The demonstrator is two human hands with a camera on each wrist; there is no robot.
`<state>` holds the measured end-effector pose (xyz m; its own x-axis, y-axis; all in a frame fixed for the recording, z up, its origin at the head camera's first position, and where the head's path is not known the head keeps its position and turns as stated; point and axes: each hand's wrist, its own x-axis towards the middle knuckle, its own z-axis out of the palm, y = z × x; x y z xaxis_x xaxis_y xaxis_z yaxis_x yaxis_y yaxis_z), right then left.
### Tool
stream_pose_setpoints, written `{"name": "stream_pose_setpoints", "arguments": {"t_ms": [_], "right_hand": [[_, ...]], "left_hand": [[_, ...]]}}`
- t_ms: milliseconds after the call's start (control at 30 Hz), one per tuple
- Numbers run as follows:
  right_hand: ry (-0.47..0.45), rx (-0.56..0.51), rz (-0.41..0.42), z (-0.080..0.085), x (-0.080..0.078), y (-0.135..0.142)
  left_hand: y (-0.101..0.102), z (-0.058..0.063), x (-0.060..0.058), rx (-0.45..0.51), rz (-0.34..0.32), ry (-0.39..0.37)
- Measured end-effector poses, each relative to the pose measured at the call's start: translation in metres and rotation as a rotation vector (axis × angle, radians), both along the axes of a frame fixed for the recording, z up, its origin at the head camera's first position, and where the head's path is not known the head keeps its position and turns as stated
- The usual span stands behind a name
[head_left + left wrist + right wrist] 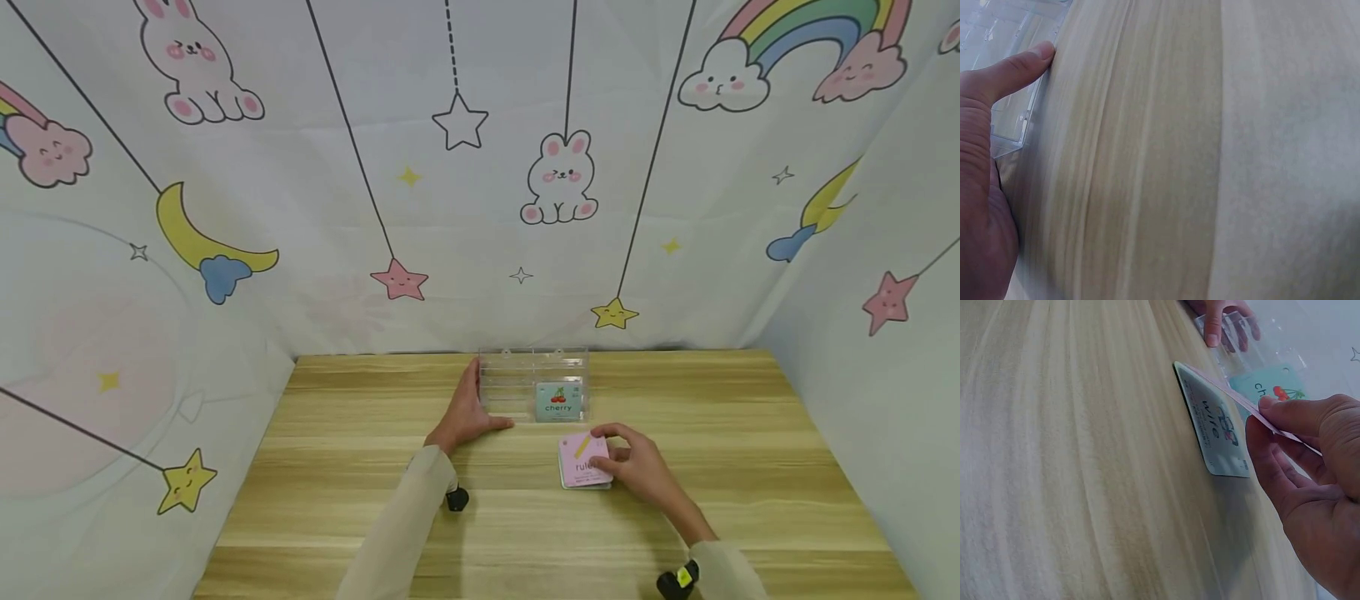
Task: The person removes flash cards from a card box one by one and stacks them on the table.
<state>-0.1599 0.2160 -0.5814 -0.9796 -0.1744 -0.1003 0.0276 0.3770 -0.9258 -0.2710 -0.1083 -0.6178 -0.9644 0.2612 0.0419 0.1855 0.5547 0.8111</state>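
Observation:
My right hand (637, 467) pinches a pink flash card (579, 469) printed "ruler" between thumb and fingers. In the right wrist view the card is tilted up off a small stack of flash cards, with a "wife" card (1213, 425) on top. Beyond the stack stands a clear plastic card rack (506, 392) with a teal "cherry" flash card (558, 402) in its lower right compartment. At the rack's left side my left hand (467, 412) grips it, thumb along the bottom front edge and fingers at the side, partly hidden.
Under everything lies a wood-grain table (337, 467). A white cloth backdrop (480, 217) with cartoon prints rises right behind the rack and along both sides. A black wrist camera (457, 499) sits at the left cuff, another device (677, 581) at the right.

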Motion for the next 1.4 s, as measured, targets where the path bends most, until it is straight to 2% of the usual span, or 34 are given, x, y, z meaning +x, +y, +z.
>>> {"name": "stream_pose_setpoints", "arguments": {"t_ms": [300, 600, 967, 1400], "right_hand": [[0.022, 0.045, -0.002, -0.009, 0.0, 0.0], [0.131, 0.173, 0.02, -0.017, -0.001, 0.001], [0.261, 0.289, 0.036, -0.018, 0.001, -0.003], [0.282, 0.355, 0.057, -0.023, 0.0, -0.003]], "left_hand": [[0.0, -0.001, -0.001, 0.008, -0.005, 0.005], [-0.001, -0.002, -0.001, 0.025, -0.01, 0.006], [-0.001, -0.004, -0.004, 0.03, -0.016, 0.009], [-0.001, -0.003, -0.001, 0.02, -0.015, 0.001]]}}
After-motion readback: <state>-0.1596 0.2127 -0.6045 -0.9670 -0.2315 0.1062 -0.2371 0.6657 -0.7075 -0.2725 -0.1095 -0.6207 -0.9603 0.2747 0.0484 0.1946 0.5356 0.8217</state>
